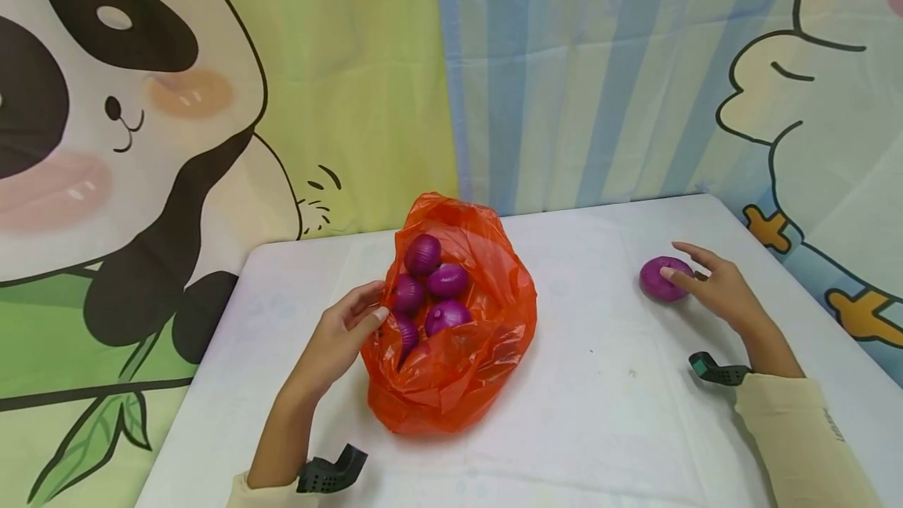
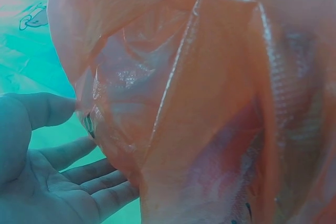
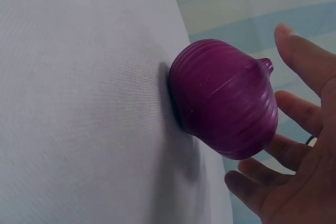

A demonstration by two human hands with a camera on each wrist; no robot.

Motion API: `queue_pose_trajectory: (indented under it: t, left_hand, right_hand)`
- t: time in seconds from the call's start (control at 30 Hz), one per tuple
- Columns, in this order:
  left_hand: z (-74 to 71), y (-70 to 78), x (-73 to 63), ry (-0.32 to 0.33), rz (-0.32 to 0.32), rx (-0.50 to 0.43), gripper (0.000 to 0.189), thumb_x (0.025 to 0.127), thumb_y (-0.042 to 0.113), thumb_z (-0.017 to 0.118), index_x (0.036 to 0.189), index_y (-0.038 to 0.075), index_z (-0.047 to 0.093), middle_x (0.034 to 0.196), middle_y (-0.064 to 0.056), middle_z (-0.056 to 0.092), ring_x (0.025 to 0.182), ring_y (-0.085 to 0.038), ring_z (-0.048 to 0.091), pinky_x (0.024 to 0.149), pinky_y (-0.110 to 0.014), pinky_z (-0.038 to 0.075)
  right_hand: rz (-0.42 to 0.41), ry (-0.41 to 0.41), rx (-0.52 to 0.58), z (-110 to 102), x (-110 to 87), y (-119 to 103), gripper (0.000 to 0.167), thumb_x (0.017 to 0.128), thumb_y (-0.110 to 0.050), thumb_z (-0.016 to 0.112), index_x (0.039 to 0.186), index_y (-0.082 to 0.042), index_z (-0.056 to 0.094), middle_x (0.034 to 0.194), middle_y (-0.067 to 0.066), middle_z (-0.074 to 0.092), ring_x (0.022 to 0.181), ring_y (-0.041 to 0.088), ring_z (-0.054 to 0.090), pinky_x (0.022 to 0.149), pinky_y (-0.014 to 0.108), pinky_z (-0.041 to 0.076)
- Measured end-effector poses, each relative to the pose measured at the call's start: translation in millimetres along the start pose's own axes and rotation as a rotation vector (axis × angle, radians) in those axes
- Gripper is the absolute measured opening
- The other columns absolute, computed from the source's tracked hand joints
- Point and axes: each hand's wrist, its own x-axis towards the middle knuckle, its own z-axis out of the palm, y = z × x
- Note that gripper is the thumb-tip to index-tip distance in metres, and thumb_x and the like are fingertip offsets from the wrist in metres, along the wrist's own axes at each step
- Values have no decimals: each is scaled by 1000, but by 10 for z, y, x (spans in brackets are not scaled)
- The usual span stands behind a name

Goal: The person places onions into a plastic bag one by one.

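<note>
A red plastic bag (image 1: 487,351) stands with its mouth wide, and several purple onions (image 1: 447,281) lie inside. My left hand (image 1: 346,335) is at the bag's left rim; in the left wrist view its relaxed fingers (image 2: 100,174) and thumb touch the thin plastic, with space between them. Toward the right side of the table, a single purple onion (image 1: 663,281) rests on the white cloth. Around it my right hand (image 1: 723,292) spreads its fingers. The right wrist view shows the thumb (image 3: 302,56) apart from the onion's stem and the other fingers extending behind its side.
A white cloth covers the table (image 1: 585,414), whose far edge meets a hanging curtain (image 1: 564,77) printed with stripes and cartoon animals. Each wrist carries a small black device, one on the left (image 1: 331,473) and one on the right (image 1: 719,371).
</note>
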Motion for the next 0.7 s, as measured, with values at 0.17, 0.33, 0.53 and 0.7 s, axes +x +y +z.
queue_pose_trajectory:
  t: [0.17, 0.33, 0.53, 0.7]
  left_hand:
    - [0, 0, -1, 0, 0, -6, 48, 100, 24, 57, 143, 8, 45, 142, -11, 49, 126, -26, 51, 92, -27, 50]
    - [1, 4, -2, 2, 0, 2, 47, 100, 23, 56, 143, 8, 45, 142, -12, 49, 126, -26, 51, 92, -27, 50]
    - [-7, -10, 1, -3, 10, -4, 47, 101, 21, 55, 144, 7, 44, 140, -13, 50, 124, -27, 52, 91, -26, 50]
    - [-21, -20, 0, -5, 20, 6, 47, 100, 20, 56, 144, 7, 43, 140, -11, 50, 125, -26, 52, 91, -26, 51]
  right_hand:
    - [45, -64, -2, 25, -6, -27, 84, 91, -50, 63, 154, -8, 25, 150, 35, 22, 131, 59, 23, 93, 70, 35]
    - [46, -77, -14, 56, -8, -17, 80, 92, -49, 62, 151, -5, 31, 142, 38, 30, 125, 57, 30, 92, 64, 43]
    - [21, -68, -23, 65, -16, -62, 77, 93, -49, 61, 150, -5, 34, 143, 36, 31, 126, 56, 30, 91, 64, 43]
    - [-21, -52, -25, 68, -23, -161, 74, 93, -47, 62, 149, -6, 37, 141, 34, 36, 124, 54, 33, 88, 63, 47]
